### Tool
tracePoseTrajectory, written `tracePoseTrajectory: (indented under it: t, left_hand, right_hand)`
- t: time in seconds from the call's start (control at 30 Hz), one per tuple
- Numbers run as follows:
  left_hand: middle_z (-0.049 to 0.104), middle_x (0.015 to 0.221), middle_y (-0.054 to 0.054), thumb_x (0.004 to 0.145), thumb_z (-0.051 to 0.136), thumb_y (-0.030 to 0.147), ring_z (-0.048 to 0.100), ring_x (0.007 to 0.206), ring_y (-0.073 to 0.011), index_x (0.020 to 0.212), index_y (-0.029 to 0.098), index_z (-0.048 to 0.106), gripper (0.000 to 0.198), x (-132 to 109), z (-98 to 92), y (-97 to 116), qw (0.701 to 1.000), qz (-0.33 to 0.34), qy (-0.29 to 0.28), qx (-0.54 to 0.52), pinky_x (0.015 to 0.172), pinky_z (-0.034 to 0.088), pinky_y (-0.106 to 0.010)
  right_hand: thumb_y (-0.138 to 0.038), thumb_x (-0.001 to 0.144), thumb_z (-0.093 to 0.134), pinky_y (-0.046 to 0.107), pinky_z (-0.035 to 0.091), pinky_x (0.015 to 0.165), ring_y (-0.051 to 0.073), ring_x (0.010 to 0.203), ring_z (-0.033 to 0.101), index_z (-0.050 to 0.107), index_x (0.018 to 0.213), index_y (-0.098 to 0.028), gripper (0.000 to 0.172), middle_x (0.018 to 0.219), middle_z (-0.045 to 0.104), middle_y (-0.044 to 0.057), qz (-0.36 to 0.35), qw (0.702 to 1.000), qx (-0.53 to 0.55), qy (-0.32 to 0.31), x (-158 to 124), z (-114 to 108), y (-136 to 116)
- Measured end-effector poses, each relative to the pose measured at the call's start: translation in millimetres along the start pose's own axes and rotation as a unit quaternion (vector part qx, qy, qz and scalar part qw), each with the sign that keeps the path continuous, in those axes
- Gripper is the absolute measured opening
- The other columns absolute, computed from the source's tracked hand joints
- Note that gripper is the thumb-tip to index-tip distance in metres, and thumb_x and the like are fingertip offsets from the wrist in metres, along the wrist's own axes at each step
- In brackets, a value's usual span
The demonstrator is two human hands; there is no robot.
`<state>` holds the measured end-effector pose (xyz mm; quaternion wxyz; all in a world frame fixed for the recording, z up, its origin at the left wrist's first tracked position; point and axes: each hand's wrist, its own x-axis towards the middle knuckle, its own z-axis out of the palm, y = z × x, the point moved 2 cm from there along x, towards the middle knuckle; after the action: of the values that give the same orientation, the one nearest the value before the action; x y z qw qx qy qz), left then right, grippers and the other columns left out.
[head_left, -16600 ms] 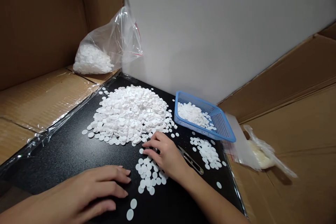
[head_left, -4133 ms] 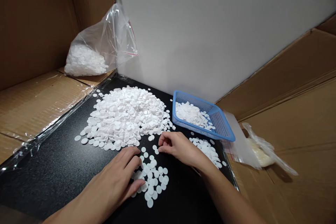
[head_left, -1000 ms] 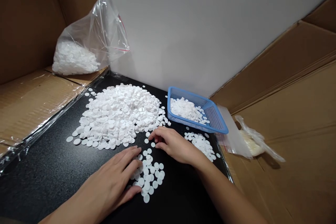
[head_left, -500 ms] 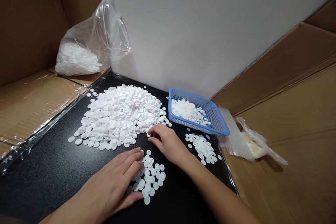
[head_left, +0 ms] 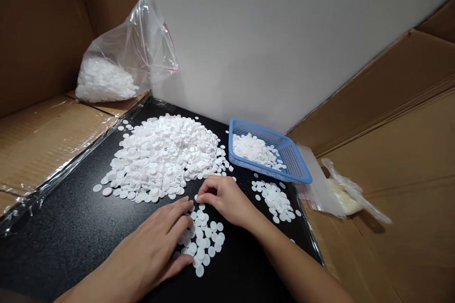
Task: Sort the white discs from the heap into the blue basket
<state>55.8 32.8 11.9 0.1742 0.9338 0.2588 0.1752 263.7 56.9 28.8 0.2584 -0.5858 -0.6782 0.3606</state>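
Lying on the black table [head_left: 81,227], a small cluster of white discs [head_left: 207,241] spreads between the two hands, close to the person. Its left edge runs in under the left hand [head_left: 159,236], which rests palm down, released, with forefinger and thumb curving around that side of the discs. The right hand [head_left: 225,199] sits just beyond the cluster's far right side, thumb and forefinger brought together; one single disc [head_left: 195,197] shows right at their tips, at the far end of the cluster, and whether it is pinched or merely touched cannot be told. The fingertips of both hands are near each other, with this disc between them.

Just past the hands, a large heap of the same discs [head_left: 167,151] covers the table's far part, a few strays around its edge. To the right of the right forearm lies another loose patch of discs [head_left: 275,201], in front of a blue mesh basket [head_left: 291,157] holding discs in its left half. A flat clear bag [head_left: 318,187] and a knotted bag [head_left: 343,196] with pale yellow contents lie right of the basket. At the back left, a big clear bag [head_left: 106,80] of white pieces stands on cardboard [head_left: 46,137], against a pale wall [head_left: 284,33].
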Motion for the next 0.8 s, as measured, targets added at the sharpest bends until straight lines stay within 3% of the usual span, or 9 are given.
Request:
tracePoseTrajectory:
  t: [0.2,0.5,0.7,0.8]
  left_hand:
    - [0.061,0.139,-0.014,0.088,0.069,0.035,0.059,0.127,-0.0347,0.111,0.021,0.059,0.029,0.4,0.2,0.4,1.000,0.011,-0.006,0.015,0.101,0.056,-0.050]
    - [0.060,0.140,-0.014,0.088,0.069,0.035,0.058,0.128,-0.0345,0.111,0.021,0.059,0.029,0.5,-0.7,1.4,0.999,0.014,-0.016,0.030,0.100,0.056,-0.050]
    - [0.061,0.139,-0.014,0.086,0.071,0.034,0.060,0.126,-0.0354,0.110,0.021,0.059,0.029,2.4,-1.8,1.9,1.000,0.013,-0.006,0.020,0.099,0.057,-0.050]
    - [0.062,0.138,-0.012,0.088,0.069,0.034,0.060,0.126,-0.0343,0.109,0.022,0.060,0.027,3.0,-2.5,1.6,1.000,0.011,0.003,0.007,0.100,0.056,-0.049]
  right_hand:
    - [-0.020,0.083,0.066,0.022,0.040,0.052,0.011,0.054,0.052,0.066,0.069,-0.017,0.014,0.060,0.060,-0.003,0.109,0.993,0.035,0.015,2.5,-7.5,7.1]
    - [-0.020,0.084,0.066,0.022,0.035,0.055,0.011,0.059,0.049,0.065,0.072,-0.017,0.012,0.063,0.058,-0.004,0.085,0.996,-0.006,-0.038,-1.6,-9.1,-0.1]
    - [-0.023,0.087,0.061,0.023,0.036,0.056,0.012,0.061,0.051,0.061,0.072,-0.018,0.016,0.067,0.059,-0.003,0.089,0.995,-0.036,0.034,2.0,-12.6,10.3]
    - [-0.024,0.085,0.064,0.023,0.036,0.054,0.012,0.058,0.050,0.061,0.070,-0.019,0.016,0.064,0.059,-0.003,0.102,0.993,-0.043,0.039,4.3,-15.1,16.5]
